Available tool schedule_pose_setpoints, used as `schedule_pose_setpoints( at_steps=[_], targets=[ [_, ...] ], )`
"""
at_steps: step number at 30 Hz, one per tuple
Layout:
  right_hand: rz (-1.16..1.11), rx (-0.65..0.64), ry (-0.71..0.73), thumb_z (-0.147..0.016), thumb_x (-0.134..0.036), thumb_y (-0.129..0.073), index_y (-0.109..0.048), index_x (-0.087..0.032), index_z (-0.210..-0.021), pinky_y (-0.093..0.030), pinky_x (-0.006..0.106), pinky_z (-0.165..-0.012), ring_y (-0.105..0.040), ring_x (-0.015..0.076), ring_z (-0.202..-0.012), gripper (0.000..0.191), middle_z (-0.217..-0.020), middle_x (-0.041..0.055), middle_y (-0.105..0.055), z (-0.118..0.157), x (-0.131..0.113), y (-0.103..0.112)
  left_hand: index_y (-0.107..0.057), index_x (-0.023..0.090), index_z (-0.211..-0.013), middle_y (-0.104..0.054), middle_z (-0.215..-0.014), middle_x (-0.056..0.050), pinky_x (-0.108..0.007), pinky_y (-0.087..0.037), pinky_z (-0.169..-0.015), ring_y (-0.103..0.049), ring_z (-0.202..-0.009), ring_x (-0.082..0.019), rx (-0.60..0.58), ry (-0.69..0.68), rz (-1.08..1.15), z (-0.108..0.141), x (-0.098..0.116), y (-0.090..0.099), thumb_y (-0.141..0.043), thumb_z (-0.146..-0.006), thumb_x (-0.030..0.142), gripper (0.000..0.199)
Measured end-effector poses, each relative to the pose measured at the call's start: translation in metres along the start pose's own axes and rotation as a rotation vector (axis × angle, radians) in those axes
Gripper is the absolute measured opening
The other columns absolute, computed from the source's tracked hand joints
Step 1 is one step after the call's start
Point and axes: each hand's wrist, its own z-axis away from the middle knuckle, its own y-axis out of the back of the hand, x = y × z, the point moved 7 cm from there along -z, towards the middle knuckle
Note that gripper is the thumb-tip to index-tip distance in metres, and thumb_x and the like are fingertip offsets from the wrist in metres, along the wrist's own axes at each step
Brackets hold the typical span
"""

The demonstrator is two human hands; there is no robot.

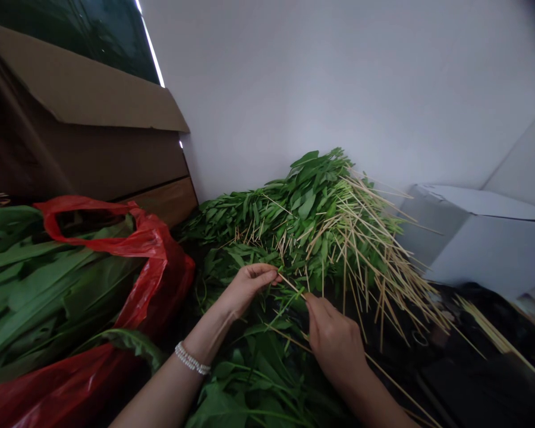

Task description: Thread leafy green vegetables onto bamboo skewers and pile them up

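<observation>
My right hand (336, 336) is closed around a thin wooden skewer (290, 281) that slants up and left. Some green stem (298, 292) is on the skewer just ahead of my right fingers. At the skewer's far tip my left hand (259, 279) is pinched, with a bit of green leaf (280, 270) showing at the fingertips. Below both hands lie loose leafy greens (258, 380). Behind them is a heap of skewered greens (310, 202), its bare skewer ends (383, 261) fanning out to the right.
On the left, a red plastic bag (156, 249) holds long green leaves (49, 297). A cardboard box (116, 148) stands behind it. At the right is a white box (485, 238), with loose skewers (490, 330) in front. A pale wall (339, 77) closes off the back.
</observation>
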Motion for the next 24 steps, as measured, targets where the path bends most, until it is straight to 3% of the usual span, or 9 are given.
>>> schedule_pose_setpoints(
  at_steps=[8,15,18,22,24],
  targets=[
    [-0.009,0.002,-0.004,-0.096,-0.016,-0.03,-0.061,-0.013,-0.105,-0.041,0.022,-0.055,-0.063,0.0133,-0.064,0.033,-0.072,0.0029,-0.063,0.001,0.0,-0.002,-0.074,0.015,-0.08,-0.074,-0.076,-0.003,-0.023,-0.046,-0.078,-0.063,-0.072,-0.011,-0.067,-0.022,-0.088,0.0,-0.006,-0.007,-0.078,-0.069,0.032,0.021],
    [-0.005,-0.019,0.003,-0.096,-0.015,-0.029,-0.06,-0.013,-0.106,-0.038,0.023,-0.054,-0.063,0.013,-0.064,0.033,-0.073,0.0029,-0.062,0.003,-0.001,-0.005,-0.073,0.013,-0.077,-0.072,-0.073,-0.002,-0.022,-0.046,-0.076,-0.062,-0.071,-0.011,-0.181,0.001,-0.194,0.006,-0.008,-0.027,-0.075,-0.071,0.031,0.019],
    [-0.006,-0.027,0.003,-0.096,-0.015,-0.029,-0.06,-0.014,-0.105,-0.037,0.023,-0.055,-0.062,0.0125,-0.064,0.032,-0.072,0.0027,-0.062,0.003,-0.001,-0.006,-0.073,0.014,-0.078,-0.072,-0.076,-0.002,-0.024,-0.047,-0.078,-0.064,-0.073,-0.013,-0.194,-0.005,-0.234,0.006,-0.007,-0.025,-0.074,-0.072,0.03,0.017],
    [-0.031,-0.051,-0.021,-0.095,-0.017,-0.031,-0.06,-0.017,-0.095,-0.033,0.024,-0.055,-0.059,0.0117,-0.06,0.029,-0.071,0.0012,-0.062,0.003,-0.003,-0.005,-0.072,0.015,-0.09,-0.073,-0.088,-0.004,-0.027,-0.048,-0.079,-0.066,-0.081,-0.016,-0.329,-0.029,-0.347,0.006,0.002,-0.017,-0.069,-0.072,0.02,0.019],
    [-0.052,-0.073,-0.043,-0.095,-0.018,-0.033,-0.059,-0.018,-0.087,-0.031,0.025,-0.055,-0.057,0.0117,-0.057,0.027,-0.069,0.0,-0.06,0.002,-0.004,-0.005,-0.071,0.015,-0.094,-0.073,-0.093,-0.005,-0.028,-0.049,-0.082,-0.066,-0.086,-0.017,-0.285,-0.104,-0.448,0.002,0.01,-0.005,-0.061,-0.073,0.013,0.024]
  ],
)
